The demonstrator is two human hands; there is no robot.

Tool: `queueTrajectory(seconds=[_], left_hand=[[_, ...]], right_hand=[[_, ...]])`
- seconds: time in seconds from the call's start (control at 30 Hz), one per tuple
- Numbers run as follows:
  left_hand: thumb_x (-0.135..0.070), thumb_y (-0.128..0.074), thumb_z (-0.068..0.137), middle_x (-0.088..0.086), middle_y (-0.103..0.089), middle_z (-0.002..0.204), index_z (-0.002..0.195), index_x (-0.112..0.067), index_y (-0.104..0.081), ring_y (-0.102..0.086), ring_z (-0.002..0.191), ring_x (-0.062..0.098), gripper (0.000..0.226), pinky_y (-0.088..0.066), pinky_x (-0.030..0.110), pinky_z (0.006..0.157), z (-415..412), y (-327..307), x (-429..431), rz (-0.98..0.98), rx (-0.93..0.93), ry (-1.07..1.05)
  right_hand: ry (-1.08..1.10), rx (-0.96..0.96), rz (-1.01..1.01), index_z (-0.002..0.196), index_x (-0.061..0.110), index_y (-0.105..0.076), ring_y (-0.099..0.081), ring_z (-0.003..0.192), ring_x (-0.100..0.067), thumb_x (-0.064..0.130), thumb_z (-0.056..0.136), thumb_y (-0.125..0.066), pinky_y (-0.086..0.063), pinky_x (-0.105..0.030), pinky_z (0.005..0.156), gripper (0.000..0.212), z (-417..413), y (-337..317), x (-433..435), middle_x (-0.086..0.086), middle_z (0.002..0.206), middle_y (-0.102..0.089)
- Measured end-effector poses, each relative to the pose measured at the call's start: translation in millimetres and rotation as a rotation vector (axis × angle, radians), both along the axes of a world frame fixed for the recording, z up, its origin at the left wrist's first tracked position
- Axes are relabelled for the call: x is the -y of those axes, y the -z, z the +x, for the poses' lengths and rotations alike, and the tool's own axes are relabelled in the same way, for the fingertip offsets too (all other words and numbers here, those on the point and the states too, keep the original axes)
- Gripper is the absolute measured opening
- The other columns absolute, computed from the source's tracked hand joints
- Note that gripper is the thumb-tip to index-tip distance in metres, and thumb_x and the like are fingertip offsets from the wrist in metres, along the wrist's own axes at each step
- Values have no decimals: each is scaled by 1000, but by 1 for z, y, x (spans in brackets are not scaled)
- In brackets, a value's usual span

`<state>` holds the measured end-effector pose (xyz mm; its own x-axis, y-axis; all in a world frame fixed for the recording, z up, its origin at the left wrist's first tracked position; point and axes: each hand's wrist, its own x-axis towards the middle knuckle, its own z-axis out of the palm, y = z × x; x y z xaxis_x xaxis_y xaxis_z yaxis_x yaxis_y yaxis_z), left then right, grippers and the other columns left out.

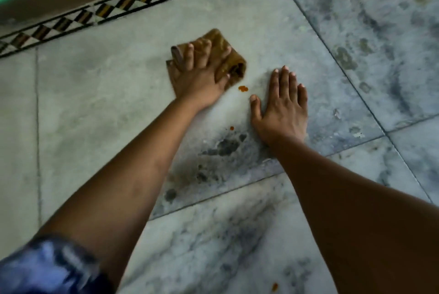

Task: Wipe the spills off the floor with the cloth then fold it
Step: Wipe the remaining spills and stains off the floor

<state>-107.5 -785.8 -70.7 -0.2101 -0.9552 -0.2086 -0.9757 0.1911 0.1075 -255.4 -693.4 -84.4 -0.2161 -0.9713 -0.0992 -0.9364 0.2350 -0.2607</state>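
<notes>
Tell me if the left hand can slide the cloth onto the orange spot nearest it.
Probably yes. The left hand presses the cloth just beside the orange spot, with only bare floor between them. The right hand lies flat further right, off that path.

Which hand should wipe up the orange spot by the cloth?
Left. The left hand presses on the cloth, which lies right beside the orange spot. The right hand lies flat on the bare floor, holding nothing.

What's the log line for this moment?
phase: wiping | left hand: presses cloth on floor | right hand: flat on floor | orange spots: unwiped beside cloth | fold: not done
</notes>
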Motion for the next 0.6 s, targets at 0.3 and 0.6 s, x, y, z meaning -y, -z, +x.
queueTrajectory(seconds=[0.3,0.6], left_hand=[[-52,-27,96,-10,3,159,147,-45,-10,0,146,28,54,0,55,115,18,-25,12,90,42,-107],[-58,-33,94,-11,7,159,143,-52,-8,7,146,24,55,1,49,116,1,-26,-74,253,31,237]], right_hand=[[10,4,-44,150,9,-2,3,146,-22,47,95,-21,4,-37,117,70,-2,1,1,-10,158,1],[-135,36,-34,151,17,-5,5,146,-17,57,90,-7,10,-38,117,73,-46,5,-65,-5,159,2]])
